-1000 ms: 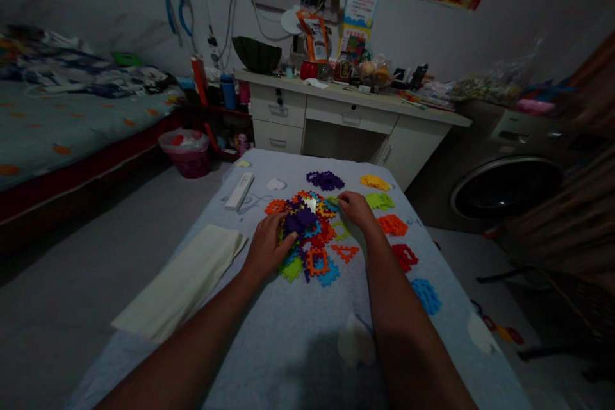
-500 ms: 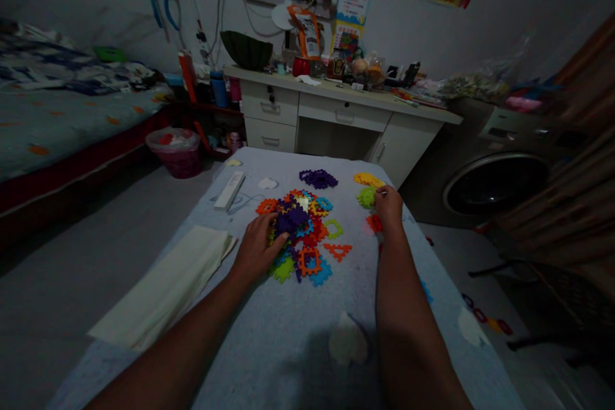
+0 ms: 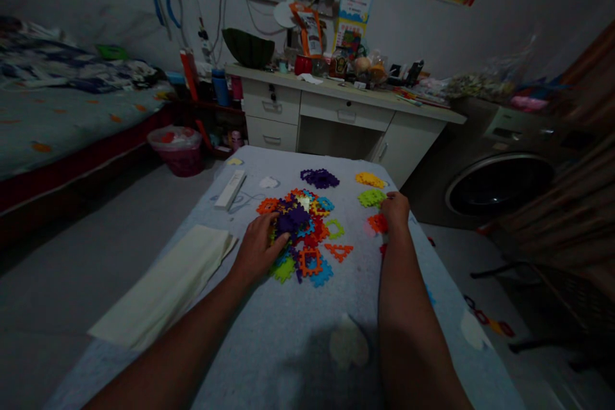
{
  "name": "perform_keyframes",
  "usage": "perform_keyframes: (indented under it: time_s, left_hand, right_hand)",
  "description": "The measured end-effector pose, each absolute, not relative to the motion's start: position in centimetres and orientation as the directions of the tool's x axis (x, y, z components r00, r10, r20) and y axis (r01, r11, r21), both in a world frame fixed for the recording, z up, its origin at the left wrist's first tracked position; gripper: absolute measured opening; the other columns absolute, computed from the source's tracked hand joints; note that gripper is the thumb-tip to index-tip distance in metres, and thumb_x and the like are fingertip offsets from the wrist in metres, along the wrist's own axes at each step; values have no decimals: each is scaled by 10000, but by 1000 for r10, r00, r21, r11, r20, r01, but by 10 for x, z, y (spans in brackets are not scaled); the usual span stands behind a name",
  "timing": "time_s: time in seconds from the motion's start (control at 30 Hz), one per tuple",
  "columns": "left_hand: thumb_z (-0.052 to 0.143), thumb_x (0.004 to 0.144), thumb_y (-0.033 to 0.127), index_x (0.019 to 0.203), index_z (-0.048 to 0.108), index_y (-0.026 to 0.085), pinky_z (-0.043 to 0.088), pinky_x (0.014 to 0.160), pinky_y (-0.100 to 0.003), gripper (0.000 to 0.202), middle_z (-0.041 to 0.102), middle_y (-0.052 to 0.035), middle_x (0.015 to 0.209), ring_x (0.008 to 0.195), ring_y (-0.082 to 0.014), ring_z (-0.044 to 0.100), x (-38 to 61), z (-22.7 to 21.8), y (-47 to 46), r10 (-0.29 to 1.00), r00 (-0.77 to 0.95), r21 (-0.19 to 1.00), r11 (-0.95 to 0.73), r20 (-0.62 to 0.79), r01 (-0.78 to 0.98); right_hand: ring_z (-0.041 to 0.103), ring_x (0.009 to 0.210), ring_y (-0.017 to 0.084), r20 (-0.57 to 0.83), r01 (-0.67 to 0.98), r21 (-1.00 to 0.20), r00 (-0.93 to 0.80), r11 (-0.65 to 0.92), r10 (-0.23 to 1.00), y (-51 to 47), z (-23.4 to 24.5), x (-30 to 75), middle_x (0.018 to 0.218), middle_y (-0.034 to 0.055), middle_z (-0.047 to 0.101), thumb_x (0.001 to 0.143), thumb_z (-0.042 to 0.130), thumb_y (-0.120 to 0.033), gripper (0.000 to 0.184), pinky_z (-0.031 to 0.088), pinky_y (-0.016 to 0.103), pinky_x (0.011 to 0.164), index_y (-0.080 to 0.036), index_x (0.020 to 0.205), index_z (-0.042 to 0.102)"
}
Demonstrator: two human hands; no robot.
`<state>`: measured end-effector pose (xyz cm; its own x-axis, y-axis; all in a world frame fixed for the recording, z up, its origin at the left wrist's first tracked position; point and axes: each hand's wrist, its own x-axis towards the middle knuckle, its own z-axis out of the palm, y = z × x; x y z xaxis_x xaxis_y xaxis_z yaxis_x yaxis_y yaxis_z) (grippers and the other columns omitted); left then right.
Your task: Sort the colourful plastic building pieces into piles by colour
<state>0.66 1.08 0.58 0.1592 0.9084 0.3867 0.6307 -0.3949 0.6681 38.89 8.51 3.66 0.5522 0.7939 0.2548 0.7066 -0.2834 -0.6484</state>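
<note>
A heap of colorful interlocking plastic tiles [image 3: 312,230] with notched edges lies on the cloth-covered table. At its left side rests my left hand [image 3: 262,243], thumb apart from the fingers, touching the edge beside purple tiles [image 3: 292,218]. My right hand [image 3: 396,210] is at the right, its fingers curled together by the right edge of a light green tile pile [image 3: 371,198]; whatever they may hold is hidden. Behind that pile lie yellow tiles [image 3: 369,179]; in front are orange-red tiles [image 3: 377,223]. A purple pile [image 3: 319,178] sits farther back.
A white oblong box [image 3: 230,190] and a folded pale cloth [image 3: 166,285] lie on the table's left. Beyond stand a cluttered white desk [image 3: 346,106] and a washing machine [image 3: 500,166]. A bin [image 3: 177,152] stands by the bed; linked colored pieces [image 3: 490,317] lie on the floor.
My right hand has moved slightly right and toward me, uncovering more of the green and orange-red piles. My left hand stays at the heap. The view has shifted a little.
</note>
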Motion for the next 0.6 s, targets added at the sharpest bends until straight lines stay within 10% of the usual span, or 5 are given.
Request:
perform_keyframes:
  time_s: [0.27, 0.6]
  left_hand:
    - [532, 878, 484, 1276, 506, 207, 408, 1060, -526, 485, 579, -131, 1294, 1232, -322, 519, 5, 3, 13, 910, 170, 670, -395, 377, 629]
    - [667, 793, 444, 1290, 488, 247, 422, 1050, -529, 565, 552, -120, 1316, 1255, -335, 508, 7, 10, 9, 907, 215, 665, -414, 363, 622]
  right_hand:
    - [655, 1033, 247, 245, 725, -630, 525, -278, 815, 81, 54, 374, 1026, 110, 718, 696, 494, -148, 341, 490, 386, 950, -157, 958, 711]
    - [654, 975, 185, 70, 884, -456, -84, 107, 994, 83, 67, 289, 1082, 80, 727, 836, 635, -218, 202, 478, 278, 879, -171, 1011, 724]
